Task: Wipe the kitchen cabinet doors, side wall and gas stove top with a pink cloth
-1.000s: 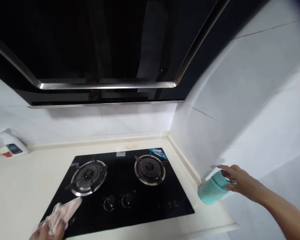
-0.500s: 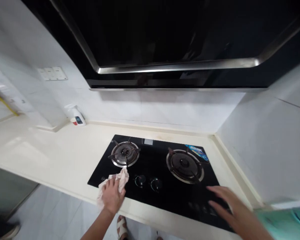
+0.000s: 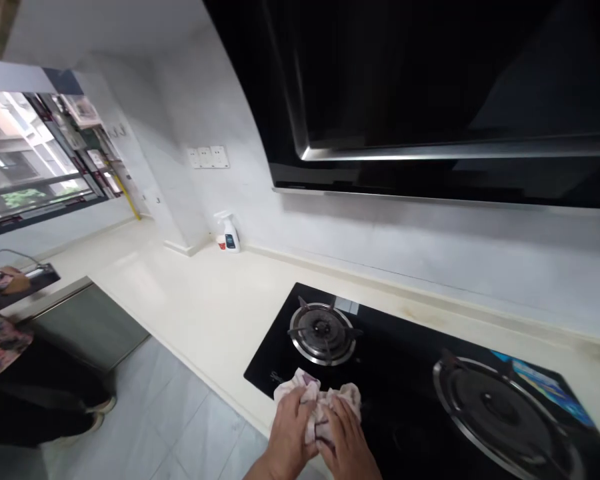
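A pale, crumpled cloth point(image 3: 351, 395) with darker patches is bunched at the front left of the black glass gas hob point(image 3: 400, 347). My left hand point(image 3: 289, 427) grips its left side, fingers curled into the fabric. On the other side of it my right hand point(image 3: 346, 435) is closed over the cloth too, close beside the left. Just beyond the hands is the left burner point(image 3: 323, 333) with its pan supports. The hob's control knobs cannot be made out now.
The right burner point(image 3: 500, 407) lies to my right, and a range hood point(image 3: 430, 167) overhangs the hob. A white spray bottle point(image 3: 231, 235) and a small red-and-white cup point(image 3: 221, 242) stand by the wall. Another person point(image 3: 45, 380) stands at left near the sink point(image 3: 45, 277).
My right hand has come from the hob's right side to the cloth beside my left hand. The view has turned left, bringing the window and another person into sight.
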Demonstrator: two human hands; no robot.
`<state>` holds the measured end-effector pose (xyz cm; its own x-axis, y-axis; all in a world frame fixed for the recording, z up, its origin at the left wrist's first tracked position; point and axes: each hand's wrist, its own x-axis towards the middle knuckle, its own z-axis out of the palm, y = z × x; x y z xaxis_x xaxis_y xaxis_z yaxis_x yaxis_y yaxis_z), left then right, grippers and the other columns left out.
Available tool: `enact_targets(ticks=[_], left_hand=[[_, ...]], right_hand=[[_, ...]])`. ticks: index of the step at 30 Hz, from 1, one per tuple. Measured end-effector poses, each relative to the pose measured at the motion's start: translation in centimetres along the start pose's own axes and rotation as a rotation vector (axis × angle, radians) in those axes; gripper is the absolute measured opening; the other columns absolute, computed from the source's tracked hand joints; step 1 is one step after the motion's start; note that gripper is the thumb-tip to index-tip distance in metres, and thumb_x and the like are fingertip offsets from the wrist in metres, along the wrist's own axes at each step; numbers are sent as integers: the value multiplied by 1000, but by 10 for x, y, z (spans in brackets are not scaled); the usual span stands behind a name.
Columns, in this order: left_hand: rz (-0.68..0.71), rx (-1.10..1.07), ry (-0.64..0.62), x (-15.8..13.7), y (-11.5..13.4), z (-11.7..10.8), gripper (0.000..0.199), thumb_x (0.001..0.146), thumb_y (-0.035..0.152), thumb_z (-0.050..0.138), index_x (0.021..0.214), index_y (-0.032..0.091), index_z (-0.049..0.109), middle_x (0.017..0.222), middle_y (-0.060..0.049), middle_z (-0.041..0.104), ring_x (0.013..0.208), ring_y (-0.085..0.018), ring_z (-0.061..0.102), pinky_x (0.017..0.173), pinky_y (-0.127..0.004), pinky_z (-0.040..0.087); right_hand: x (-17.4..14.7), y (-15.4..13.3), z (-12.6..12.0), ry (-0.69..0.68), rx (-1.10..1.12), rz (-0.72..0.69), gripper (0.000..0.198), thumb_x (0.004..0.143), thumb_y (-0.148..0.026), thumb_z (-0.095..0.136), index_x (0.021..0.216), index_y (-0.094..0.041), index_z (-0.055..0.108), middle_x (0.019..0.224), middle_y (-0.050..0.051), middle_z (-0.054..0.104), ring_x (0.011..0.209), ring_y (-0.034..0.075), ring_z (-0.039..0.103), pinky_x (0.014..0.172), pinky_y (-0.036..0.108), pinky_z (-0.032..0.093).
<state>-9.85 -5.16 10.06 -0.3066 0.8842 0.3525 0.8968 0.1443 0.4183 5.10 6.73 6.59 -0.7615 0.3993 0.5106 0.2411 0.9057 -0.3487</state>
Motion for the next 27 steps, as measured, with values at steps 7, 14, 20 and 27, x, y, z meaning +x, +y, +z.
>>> enact_targets(ticks=[7,14,20,27], left_hand=[[-225,128,199,-17,-93,-50,49,77,23,71,126,29,67,144,-12,55,132,-34,56,106,-50,53],[-488,324,172,38,-212,-103,37,86,41,70,120,24,72,115,-11,66,109,-30,60,91,-46,53],[-361,312,126,106,-262,-104,32,98,34,54,126,22,66,122,-11,67,113,-30,58,95,-46,47],[-97,236,157,32,-211,-88,41,91,11,48,123,27,68,137,-6,65,131,-26,55,110,-45,43]], right_hand=[[76,-49,58,-59,22,-145,58,94,-24,56,152,-24,46,162,12,40,145,40,43,112,58,48],[220,-80,133,-193,-3,-198,52,97,-25,57,148,-18,51,159,14,44,150,32,35,119,52,39],[242,-77,139,-165,-86,-19,52,99,-19,45,151,-17,48,163,14,36,153,36,28,121,57,32],[137,-60,99,-269,-162,-69,51,102,-28,48,153,-32,46,165,3,37,154,24,30,122,51,33]])
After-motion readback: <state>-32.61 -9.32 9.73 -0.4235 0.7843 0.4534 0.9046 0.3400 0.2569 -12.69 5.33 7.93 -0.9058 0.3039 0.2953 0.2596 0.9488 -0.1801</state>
